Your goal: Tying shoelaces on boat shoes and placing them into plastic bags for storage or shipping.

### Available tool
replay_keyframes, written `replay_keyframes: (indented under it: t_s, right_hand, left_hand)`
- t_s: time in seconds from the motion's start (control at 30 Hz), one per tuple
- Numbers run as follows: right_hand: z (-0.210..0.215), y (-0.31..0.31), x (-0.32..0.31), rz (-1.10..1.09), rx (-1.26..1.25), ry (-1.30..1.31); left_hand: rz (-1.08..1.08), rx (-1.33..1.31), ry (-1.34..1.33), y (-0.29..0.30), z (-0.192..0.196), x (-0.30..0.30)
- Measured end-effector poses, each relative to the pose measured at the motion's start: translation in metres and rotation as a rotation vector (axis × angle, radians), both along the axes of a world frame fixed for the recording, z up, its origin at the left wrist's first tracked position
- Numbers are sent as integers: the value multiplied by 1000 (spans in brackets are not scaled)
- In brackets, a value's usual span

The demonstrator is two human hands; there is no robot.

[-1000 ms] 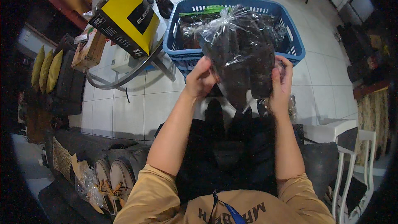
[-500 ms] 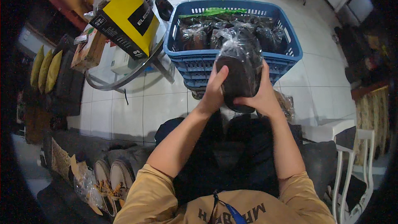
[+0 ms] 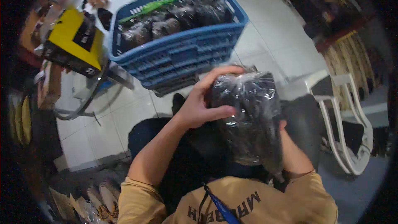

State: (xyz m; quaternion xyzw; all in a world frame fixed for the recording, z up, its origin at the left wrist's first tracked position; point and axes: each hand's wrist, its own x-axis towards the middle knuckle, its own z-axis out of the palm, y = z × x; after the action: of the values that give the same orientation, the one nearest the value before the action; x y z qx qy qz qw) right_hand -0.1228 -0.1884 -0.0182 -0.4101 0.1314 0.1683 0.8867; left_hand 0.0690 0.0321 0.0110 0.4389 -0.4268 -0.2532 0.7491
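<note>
A pair of dark shoes in a clear plastic bag (image 3: 248, 118) is held up over my lap, glossy with reflections. My left hand (image 3: 203, 101) grips its left side, with the thumb across the front and the fingers over the upper edge. Most of my right hand (image 3: 284, 128) is behind the bag; only a bit shows at the right edge, supporting it. Loose plastic hangs down at the lower right. Beyond my knees stands a blue plastic basket (image 3: 186, 45) filled with several similar plastic-wrapped dark bundles. A green strip (image 3: 153, 6) lies along its far side.
A glass-topped table at the left bears a yellow and black bag (image 3: 76, 43) and a cardboard box (image 3: 49, 85). On my right is a white plastic chair (image 3: 344, 120). Beige lace-up shoes (image 3: 103, 197) and crumpled plastic lie beside me at the lower left.
The bagged shoes have come closer to me and down to the right, turned over in my hands. My right hand has slipped mostly behind them. The view has swung right, away from the basket.
</note>
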Motion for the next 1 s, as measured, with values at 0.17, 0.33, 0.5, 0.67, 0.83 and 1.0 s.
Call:
replay_keyframes:
  t_s: [0.17,0.33,0.5,0.67,0.83,1.0]
  right_hand:
    - [57,-95,-80,212,-456,217]
    - [89,-39,-80,74,-1289,-62]
    - [76,-20,-74,23,-1371,-94]
    - [82,-13,-70,16,-1338,64]
    - [71,-10,-68,101,-1246,52]
    - [65,-6,-69,118,-1139,-20]
  left_hand:
    - [-148,215,370,-31,0,-87]
    - [-44,286,9,-41,-14,-102]
    - [73,323,-258,-39,-23,-83]
    - [-61,245,-255,-29,-23,-62]
    - [-163,332,-51,-24,-21,-55]
    - [-225,381,57,-21,-18,-50]
